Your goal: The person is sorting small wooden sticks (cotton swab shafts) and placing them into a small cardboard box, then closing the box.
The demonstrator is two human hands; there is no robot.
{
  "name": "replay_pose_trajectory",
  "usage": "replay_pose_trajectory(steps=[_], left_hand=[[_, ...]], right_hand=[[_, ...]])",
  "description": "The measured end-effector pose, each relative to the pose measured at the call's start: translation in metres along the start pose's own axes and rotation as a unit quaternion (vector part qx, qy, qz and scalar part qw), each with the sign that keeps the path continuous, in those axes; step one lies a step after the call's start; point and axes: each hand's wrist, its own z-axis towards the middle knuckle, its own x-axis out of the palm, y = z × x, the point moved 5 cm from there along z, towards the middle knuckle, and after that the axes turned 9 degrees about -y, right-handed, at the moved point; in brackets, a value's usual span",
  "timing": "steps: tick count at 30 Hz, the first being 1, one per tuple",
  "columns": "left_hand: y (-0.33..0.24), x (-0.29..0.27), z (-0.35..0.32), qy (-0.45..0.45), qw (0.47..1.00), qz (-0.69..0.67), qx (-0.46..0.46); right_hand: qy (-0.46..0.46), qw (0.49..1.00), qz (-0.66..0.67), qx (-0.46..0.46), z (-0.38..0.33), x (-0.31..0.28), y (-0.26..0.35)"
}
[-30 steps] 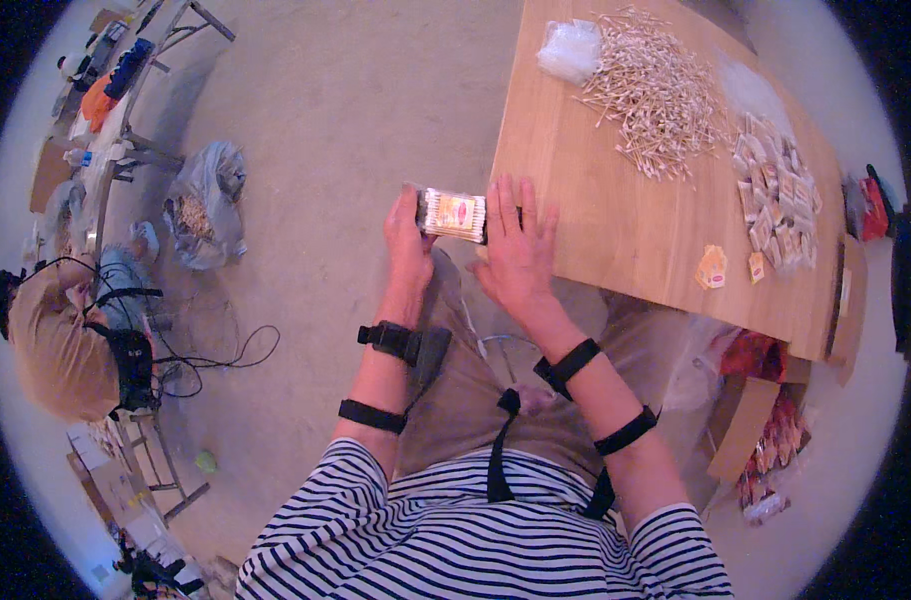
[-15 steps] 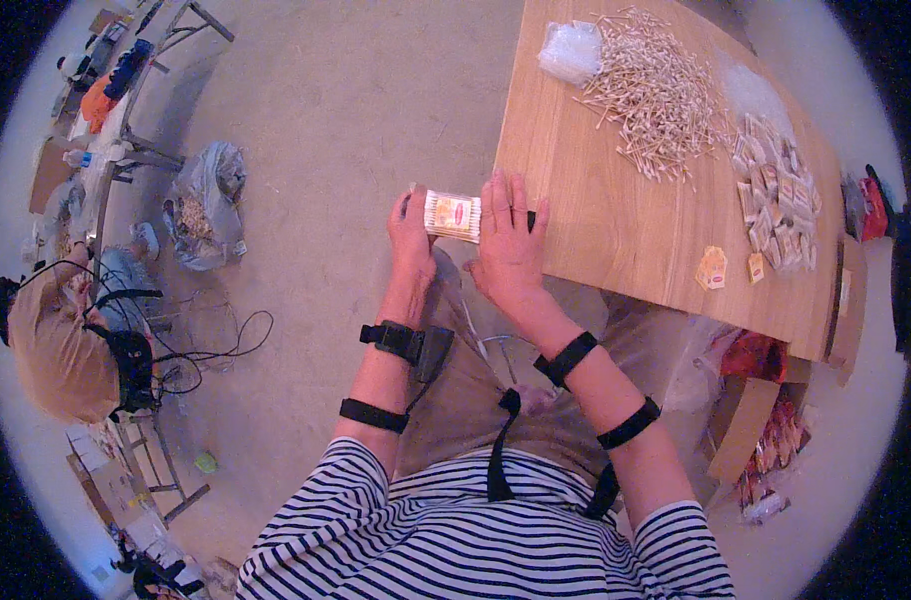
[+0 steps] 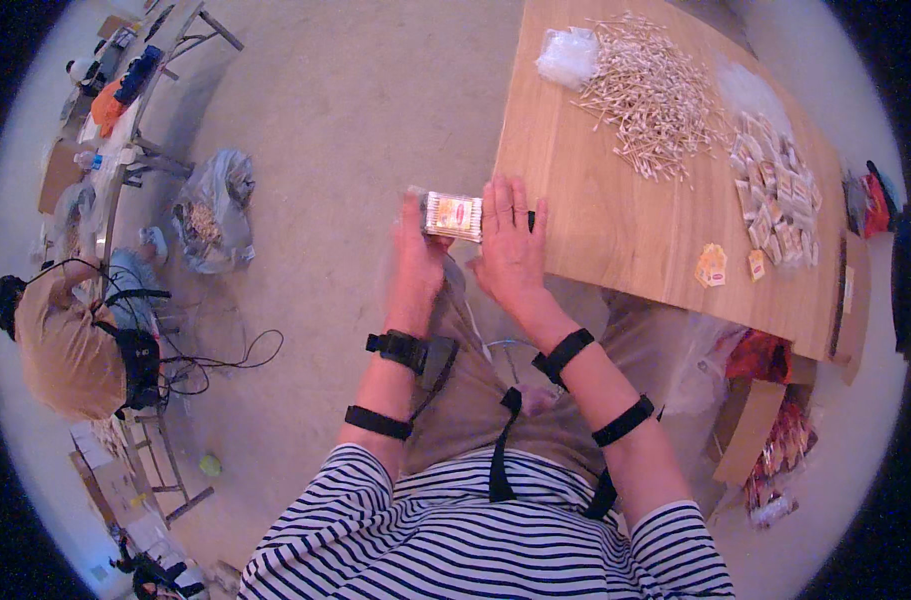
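Your left hand point(image 3: 415, 245) grips the swab packet point(image 3: 454, 216) left of the worktop point(image 3: 600, 215); your right hand point(image 3: 512, 245), fingers straight, touches it. Its long axis points toward the worktop, label up.

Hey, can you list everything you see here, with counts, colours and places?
Cotton-swab packet: one, white with orange label, between both hands
Loose cotton swabs: many, white-tipped, table's far side
Clear plastic bags: uncounted, clear, left of loose swabs
Filled swab packets: many, whitish-brown, table's right side
Paper labels: several, yellow-orange, table's near side
Table: one, wood-brown, right
Cardboard box: at least one, brown, below table's right end
Plastic sack: one, translucent grey, floor, left
Co-worker: one, tan top, far left
Striped shirt: one, dark-and-white, bottom
Left hand: one, bare, packet's left end
Right hand: one, bare, packet's right end
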Motion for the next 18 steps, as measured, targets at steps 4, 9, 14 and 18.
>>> replay_pose_trajectory(steps=[4,9,14,18], left_hand=[[0.017,0.018,-0.015,-0.029,0.998,-0.063,-0.007],[0.03,0.012,0.005,-0.062,0.993,-0.089,-0.042],[0.035,0.016,0.007,-0.07,0.994,-0.078,-0.023],[0.04,0.017,0.006,-0.054,0.99,-0.119,-0.046]], right_hand=[[-0.002,1.0,-0.003,-0.009,0.0,-0.002,0.0],[-0.009,1.0,-0.023,-0.013,-0.001,0.002,0.003],[-0.044,0.999,-0.028,0.006,0.0,0.011,0.006],[-0.065,0.997,-0.031,-0.036,0.005,0.012,0.014]])
